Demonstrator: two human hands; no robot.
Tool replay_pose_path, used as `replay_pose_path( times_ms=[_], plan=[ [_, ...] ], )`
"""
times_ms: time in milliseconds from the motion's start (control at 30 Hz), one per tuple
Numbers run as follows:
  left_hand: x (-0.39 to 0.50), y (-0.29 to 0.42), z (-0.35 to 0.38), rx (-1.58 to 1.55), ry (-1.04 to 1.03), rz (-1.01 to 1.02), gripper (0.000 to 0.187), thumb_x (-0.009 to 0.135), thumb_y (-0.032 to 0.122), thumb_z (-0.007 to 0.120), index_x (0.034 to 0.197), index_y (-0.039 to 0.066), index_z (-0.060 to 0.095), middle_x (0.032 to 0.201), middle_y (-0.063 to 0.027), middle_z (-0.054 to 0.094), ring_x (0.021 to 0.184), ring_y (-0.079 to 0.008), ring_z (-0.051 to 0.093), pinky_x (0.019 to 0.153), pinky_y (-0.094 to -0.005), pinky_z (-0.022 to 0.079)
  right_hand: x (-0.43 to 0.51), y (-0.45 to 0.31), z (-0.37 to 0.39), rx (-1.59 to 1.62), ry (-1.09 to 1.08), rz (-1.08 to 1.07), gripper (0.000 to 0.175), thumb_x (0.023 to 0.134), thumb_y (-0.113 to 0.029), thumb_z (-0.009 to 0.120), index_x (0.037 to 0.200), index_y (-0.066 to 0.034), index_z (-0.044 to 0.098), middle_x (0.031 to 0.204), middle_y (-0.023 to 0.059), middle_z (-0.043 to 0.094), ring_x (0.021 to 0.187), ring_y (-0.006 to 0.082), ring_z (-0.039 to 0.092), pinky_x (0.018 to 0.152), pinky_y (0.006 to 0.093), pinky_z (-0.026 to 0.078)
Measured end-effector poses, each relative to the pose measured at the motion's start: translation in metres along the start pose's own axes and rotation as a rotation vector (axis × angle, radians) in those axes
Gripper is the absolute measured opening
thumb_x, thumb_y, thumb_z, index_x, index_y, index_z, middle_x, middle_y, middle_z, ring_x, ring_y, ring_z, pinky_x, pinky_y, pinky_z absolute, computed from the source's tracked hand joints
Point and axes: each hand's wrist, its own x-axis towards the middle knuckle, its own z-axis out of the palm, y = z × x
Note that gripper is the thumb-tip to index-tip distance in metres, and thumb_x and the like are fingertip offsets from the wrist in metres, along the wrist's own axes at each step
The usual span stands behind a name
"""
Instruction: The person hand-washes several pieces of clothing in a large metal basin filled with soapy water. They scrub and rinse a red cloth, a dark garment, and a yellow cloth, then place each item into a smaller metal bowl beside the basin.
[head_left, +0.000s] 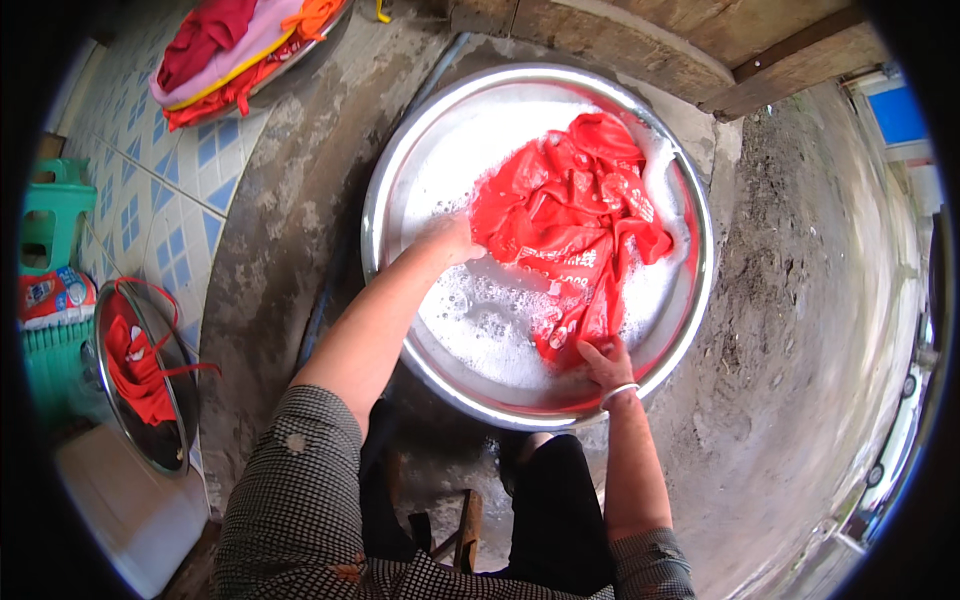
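Note:
A wet red cloth (577, 217) with white printed writing lies bunched in a large round metal basin (373, 217). White suds (480, 330) and cloudy water surround it. At the cloth's left edge is my left hand (450, 238), blurred, its fingertips partly hidden; whether it grips the fabric is unclear. My right hand (609, 364), with a pale bangle (619, 394) at the wrist, holds the cloth's lower end near the basin's front rim.
Upper left, another basin (319, 56) holds red, pink and orange fabrics. Red cloth (135, 367) hangs in a tilted metal basin (101, 360) at left, near a green plastic stool (60, 210) and a red packet (56, 296). Wooden boards (622, 45) stand behind the basin.

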Motion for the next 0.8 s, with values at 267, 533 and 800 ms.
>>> replay_pose_path(
  times_ms=[267,533,800],
  plan=[
    [-0.007,0.004,-0.007,-0.838,-0.033,-0.045,0.028,0.084,0.013,0.061,0.108,-0.002,0.061,0.091,-0.0116,0.068,0.08,-0.0173,0.063,0.075,-0.03,0.049,0.002,-0.011,-0.004,0.581,-0.132,0.221,0.029,0.087,-0.006,0.058,0.116,-0.0018,0.056,0.111,0.0119,0.063,0.097,0.0255,0.063,0.083,0.041,0.053],
    [-0.021,0.022,-0.074,-0.744,0.126,0.013,0.021,0.085,0.014,0.063,0.1,0.0,0.06,0.088,-0.0062,0.064,0.079,-0.0134,0.061,0.073,-0.0287,0.049,-0.029,-0.051,-0.038,0.765,-0.246,0.099,0.031,0.09,-0.01,0.055,0.117,0.0033,0.052,0.115,0.0207,0.059,0.102,0.0317,0.062,0.089,0.0444,0.052],
    [0.013,0.026,-0.035,-0.483,0.616,0.259,0.039,0.079,0.007,0.069,0.114,0.004,0.053,0.11,-0.0133,0.06,0.104,-0.023,0.058,0.09,-0.0325,0.047,0.023,-0.026,-0.058,1.279,-0.013,0.028,0.021,0.089,-0.005,0.055,0.109,0.003,0.052,0.103,0.0181,0.063,0.096,0.0319,0.063,0.091,0.0441,0.053]
  ],
)
